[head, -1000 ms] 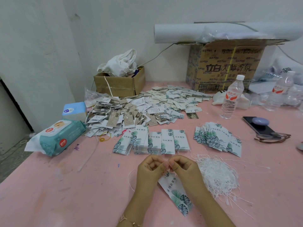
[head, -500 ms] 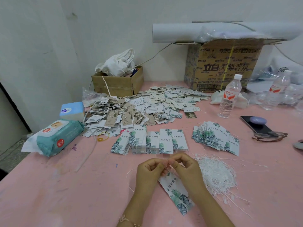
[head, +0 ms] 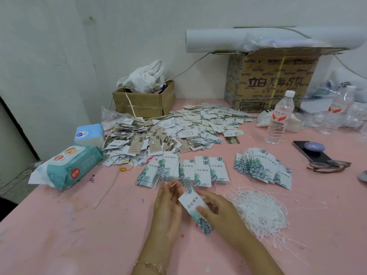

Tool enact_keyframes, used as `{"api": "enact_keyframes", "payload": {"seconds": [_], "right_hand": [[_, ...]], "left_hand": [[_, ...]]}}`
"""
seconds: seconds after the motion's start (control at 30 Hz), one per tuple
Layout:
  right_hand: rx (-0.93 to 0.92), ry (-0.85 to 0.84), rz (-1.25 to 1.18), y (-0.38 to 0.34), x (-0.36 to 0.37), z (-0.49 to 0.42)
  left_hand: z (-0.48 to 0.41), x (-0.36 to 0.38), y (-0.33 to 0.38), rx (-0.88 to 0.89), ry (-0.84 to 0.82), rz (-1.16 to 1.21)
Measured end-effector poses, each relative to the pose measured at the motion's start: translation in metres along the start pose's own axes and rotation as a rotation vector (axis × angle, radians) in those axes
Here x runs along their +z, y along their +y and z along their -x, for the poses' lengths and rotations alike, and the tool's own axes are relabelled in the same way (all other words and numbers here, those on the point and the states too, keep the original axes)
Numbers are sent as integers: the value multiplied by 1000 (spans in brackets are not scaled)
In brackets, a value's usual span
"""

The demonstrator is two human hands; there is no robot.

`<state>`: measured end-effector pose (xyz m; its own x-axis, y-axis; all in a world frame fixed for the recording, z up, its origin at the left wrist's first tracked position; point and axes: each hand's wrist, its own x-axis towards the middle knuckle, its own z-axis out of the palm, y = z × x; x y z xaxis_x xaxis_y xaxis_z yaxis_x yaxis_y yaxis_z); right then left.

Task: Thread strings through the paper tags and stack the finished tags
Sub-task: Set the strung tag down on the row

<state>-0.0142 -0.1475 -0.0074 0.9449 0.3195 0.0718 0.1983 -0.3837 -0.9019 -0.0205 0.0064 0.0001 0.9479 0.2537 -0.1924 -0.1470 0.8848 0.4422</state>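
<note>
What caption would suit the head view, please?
Right hand holds a white leaf-printed paper tag while left hand pinches a thin string.

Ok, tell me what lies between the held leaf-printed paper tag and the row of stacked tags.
Nothing visible. The right hand holds the leaf-printed white paper tag just short of the row of stacked tags, only bare pink table between; the left hand pinches its string. The white string pile lies off right.
</note>
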Motion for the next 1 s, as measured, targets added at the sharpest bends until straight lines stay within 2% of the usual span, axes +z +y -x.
{"api": "enact_keyframes", "payload": {"seconds": [0.1,0.2,0.37,0.47,0.57,0.67,0.8,1.0], "right_hand": [[14,-14,50,2,1,0],[-18,0,-28,0,-2,-1],[28,119,-270,-6,-9,-5],[79,183,-413,-6,-11,-6],[124,232,-530,-4,-14,-8],[137,235,-618,-3,-16,-9],[120,294,-655,0,-17,-12],[99,565,-846,0,-51,-16]], "left_hand": [[-3,0,6,-15,39,158],[-8,-5,12,-30,59,285],[-8,-9,13,-41,98,260],[-7,-7,7,-45,119,103],[-5,-7,-4,15,147,-209],[-1,-5,-14,93,100,-464],[0,-1,-17,93,58,-596],[2,-3,-19,91,5,-713]]}}
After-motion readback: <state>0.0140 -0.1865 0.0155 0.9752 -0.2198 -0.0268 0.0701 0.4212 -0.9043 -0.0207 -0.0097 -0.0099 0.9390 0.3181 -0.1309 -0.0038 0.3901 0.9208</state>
